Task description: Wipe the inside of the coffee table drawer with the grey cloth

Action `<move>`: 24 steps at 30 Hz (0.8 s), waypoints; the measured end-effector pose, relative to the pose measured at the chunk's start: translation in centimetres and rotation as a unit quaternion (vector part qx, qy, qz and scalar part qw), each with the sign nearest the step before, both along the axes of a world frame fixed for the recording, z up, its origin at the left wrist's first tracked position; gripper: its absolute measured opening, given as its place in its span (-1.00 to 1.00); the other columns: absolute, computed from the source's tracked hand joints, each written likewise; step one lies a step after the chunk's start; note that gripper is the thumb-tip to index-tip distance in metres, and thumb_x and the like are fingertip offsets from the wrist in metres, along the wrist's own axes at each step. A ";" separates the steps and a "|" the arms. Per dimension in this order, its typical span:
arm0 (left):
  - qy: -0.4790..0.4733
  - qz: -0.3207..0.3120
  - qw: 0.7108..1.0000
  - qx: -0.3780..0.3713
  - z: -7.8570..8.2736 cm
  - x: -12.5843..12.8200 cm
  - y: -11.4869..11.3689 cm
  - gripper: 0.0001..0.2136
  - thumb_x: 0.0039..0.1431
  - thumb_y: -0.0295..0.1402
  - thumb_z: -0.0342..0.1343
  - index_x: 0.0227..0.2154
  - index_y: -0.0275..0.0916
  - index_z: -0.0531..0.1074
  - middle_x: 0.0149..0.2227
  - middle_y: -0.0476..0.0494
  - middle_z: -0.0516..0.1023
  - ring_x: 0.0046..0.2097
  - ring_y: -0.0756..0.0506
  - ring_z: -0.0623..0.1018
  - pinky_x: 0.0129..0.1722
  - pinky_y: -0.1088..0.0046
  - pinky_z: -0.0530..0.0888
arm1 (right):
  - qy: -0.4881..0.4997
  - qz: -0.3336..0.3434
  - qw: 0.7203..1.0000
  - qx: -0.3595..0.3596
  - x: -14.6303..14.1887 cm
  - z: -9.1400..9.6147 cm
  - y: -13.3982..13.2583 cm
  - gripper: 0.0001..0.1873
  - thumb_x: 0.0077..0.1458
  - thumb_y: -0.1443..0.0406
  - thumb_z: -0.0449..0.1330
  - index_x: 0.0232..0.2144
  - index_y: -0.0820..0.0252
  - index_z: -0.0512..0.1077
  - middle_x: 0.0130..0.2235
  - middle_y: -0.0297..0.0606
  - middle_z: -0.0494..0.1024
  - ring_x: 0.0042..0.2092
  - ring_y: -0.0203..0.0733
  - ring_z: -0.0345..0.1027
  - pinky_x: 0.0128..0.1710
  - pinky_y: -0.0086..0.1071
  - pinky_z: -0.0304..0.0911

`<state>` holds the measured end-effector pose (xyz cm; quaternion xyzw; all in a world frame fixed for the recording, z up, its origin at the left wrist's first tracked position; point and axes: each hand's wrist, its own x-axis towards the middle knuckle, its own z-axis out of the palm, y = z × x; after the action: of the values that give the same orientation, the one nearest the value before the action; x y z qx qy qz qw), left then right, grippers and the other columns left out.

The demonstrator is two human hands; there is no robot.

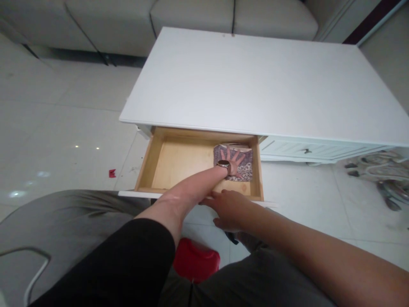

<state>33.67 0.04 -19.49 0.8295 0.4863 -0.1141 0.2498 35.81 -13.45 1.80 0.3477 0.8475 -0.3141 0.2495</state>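
A wooden drawer [159, 160] stands pulled out of a white table [255, 81]. In its right rear corner lies a folded purple patterned cloth [244, 170]. My left hand [234, 162], a watch on its wrist, reaches into the drawer and lies flat on that cloth with fingers spread. My right hand [228, 209] rests on the drawer's front edge, fingers curled over it. The left part of the drawer shows bare wood.
A second drawer [306, 150] to the right is closed. A grey sofa [191, 17] stands behind the table. A red object [194, 262] lies on the floor between my knees. Shoes [383, 175] lie at right on the tiled floor.
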 end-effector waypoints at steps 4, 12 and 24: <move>-0.002 -0.029 1.000 -0.008 -1.2 1.1 -1.4 0.09 0.08 0.16 0.28 0.54 0.05 -0.21 0.58 0.01 -0.48 0.45 -0.58 -0.64 0.38 -0.43 -0.32 | 0.014 -0.001 1.000 0.000 0.3 -0.2 0.0 -0.31 0.10 0.30 0.29 0.30 0.09 0.40 0.25 0.02 0.51 0.08 0.20 0.52 -0.03 -0.07 0.43; 0.059 -0.024 0.995 -0.071 0.6 -8.6 -3.0 0.22 -0.03 0.11 0.37 0.51 0.18 -0.38 0.56 0.07 -0.58 0.46 -0.59 -0.61 0.28 -0.62 -0.36 | -0.001 0.030 1.000 -0.002 0.2 -0.3 0.3 -0.34 0.20 0.24 0.22 0.35 0.04 0.35 0.25 0.03 0.49 0.14 0.20 0.49 0.01 -0.04 0.42; 0.186 0.068 0.979 -0.053 2.5 -26.9 -4.7 0.28 -0.08 -0.06 0.49 0.51 0.18 -0.35 0.58 -0.11 -0.44 0.51 -0.62 -0.45 0.34 -0.51 -0.17 | -0.042 0.052 0.998 -0.001 -0.4 -0.1 0.6 -0.34 0.22 0.21 0.22 0.36 0.03 0.33 0.21 0.02 0.51 0.11 0.16 0.52 -0.04 -0.07 0.45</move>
<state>6.75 -4.67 -17.03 0.7446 0.5725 -0.2749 0.2054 35.39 -12.83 1.69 0.3155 0.8529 -0.2865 0.3017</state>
